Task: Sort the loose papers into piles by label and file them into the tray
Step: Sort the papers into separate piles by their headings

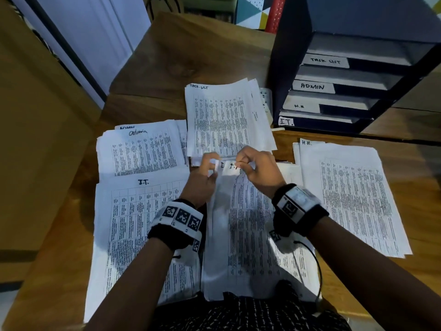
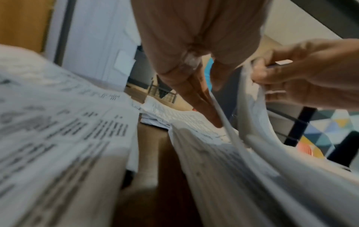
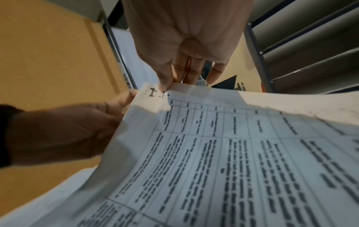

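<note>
A sheaf of printed papers marked "I.T." [image 1: 250, 230] lies in front of me, its top edge lifted. My left hand [image 1: 212, 164] pinches the top left corner, the fingers [image 2: 198, 98] slipped under a sheet. My right hand [image 1: 242, 164] pinches the top edge beside the label [image 3: 153, 92] between thumb and fingers. Four sorted piles lie around: I.T. [image 1: 133, 223] at the left, Admin [image 1: 140, 149] behind it, Task List [image 1: 222, 118] at the centre back, H.R. [image 1: 353, 194] at the right. The dark tiered tray [image 1: 276, 91] stands back right with slots labelled Task List, Admin, H.R. and I.T.
Everything sits on a wooden desk [image 1: 191, 56]. A tan cabinet side [image 1: 35, 139] borders the left, and a white door [image 1: 95, 32] is behind it. A cable [image 1: 317, 271] hangs from my right wrist band. Bare wood shows behind the Task List pile.
</note>
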The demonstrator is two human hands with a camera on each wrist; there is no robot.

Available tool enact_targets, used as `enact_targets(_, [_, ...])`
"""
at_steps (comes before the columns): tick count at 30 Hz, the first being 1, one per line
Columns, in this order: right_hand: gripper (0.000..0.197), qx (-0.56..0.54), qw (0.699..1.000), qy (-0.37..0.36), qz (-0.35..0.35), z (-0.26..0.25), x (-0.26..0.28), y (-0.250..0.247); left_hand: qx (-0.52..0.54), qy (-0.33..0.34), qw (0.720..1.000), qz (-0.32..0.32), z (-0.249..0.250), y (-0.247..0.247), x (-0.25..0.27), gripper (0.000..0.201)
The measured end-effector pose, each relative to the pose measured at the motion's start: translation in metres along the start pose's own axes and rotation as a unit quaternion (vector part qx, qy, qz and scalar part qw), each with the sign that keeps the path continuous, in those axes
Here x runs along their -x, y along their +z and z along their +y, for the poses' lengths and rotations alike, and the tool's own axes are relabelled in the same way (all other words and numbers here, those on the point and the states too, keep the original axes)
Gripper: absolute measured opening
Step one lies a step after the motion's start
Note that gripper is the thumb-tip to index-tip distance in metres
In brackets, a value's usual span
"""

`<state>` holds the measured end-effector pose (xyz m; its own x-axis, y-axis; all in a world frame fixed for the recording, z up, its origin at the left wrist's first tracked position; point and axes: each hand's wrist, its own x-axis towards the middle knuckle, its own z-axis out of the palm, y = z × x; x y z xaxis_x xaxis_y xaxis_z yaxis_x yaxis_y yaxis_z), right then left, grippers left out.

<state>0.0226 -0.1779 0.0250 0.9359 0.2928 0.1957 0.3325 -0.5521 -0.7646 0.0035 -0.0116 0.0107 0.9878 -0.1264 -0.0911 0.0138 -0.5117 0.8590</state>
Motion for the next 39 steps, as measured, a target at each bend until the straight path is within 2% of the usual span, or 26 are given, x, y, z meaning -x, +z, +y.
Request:
enact_targets(2, [0.013, 0.001, 1.000, 0.005, -0.009, 0.005, -0.006, 0.003, 0.020, -0.027, 0.998, -0.044, 0.003, 0.000, 0.001, 0.030])
enact_targets(4, [0.016, 0.013, 0.999, 0.022, -0.023, 0.013, -0.006, 0.007, 0.050, -0.047, 0.996, -0.060, 0.000, 0.001, 0.000, 0.034])
enact_targets(6, [0.010, 0.019, 0.999, 0.029, -0.033, 0.019, -0.003, 0.010, 0.012, -0.022, 0.997, -0.069, -0.004, 0.003, -0.002, 0.026])
enact_targets(9, [0.008, 0.016, 0.999, 0.009, -0.030, 0.019, 0.005, 0.010, -0.034, -0.015, 0.999, -0.027, -0.014, 0.010, -0.008, 0.038])
enact_targets(12, [0.005, 0.017, 1.000, -0.006, -0.024, 0.020, 0.010, 0.008, 0.014, -0.021, 1.000, 0.010, -0.011, 0.014, -0.010, 0.044])
enact_targets(16, [0.020, 0.026, 1.000, -0.007, -0.014, 0.024, 0.018, 0.006, 0.100, -0.070, 0.992, 0.020, -0.005, 0.018, -0.011, 0.021])
enact_targets(19, [0.035, 0.004, 1.000, 0.011, -0.009, 0.021, 0.024, 0.004, 0.124, -0.076, 0.989, 0.016, -0.006, 0.021, -0.011, 0.019])
enact_targets(21, [0.037, 0.002, 1.000, 0.016, -0.007, 0.021, 0.024, 0.003, 0.121, -0.072, 0.990, 0.004, -0.005, 0.021, -0.008, 0.024])
enact_targets(25, [0.020, -0.005, 0.999, 0.031, 0.024, 0.016, 0.027, -0.001, 0.135, -0.077, 0.988, -0.003, -0.007, 0.022, -0.003, 0.050])
enact_targets(29, [0.024, -0.022, 0.997, 0.043, 0.068, 0.008, 0.039, -0.005, 0.158, -0.107, 0.982, 0.000, -0.012, 0.024, -0.004, 0.067])
enact_targets(32, [0.025, 0.023, 0.995, 0.003, 0.096, 0.006, 0.053, -0.004, 0.172, -0.113, 0.978, 0.019, -0.013, 0.023, -0.007, 0.056])
enact_targets(35, [0.019, 0.104, 0.991, -0.058, 0.068, 0.015, 0.067, -0.004, 0.173, -0.109, 0.978, 0.033, -0.013, 0.021, -0.011, 0.035])
enact_targets(37, [0.020, 0.150, 0.984, -0.086, 0.039, 0.019, 0.071, -0.004, 0.188, -0.108, 0.976, 0.010, -0.016, 0.020, -0.012, 0.019])
enact_targets(39, [0.021, 0.144, 0.984, -0.096, 0.033, 0.017, 0.071, -0.004, 0.207, -0.116, 0.971, -0.018, -0.018, 0.019, -0.011, 0.013])
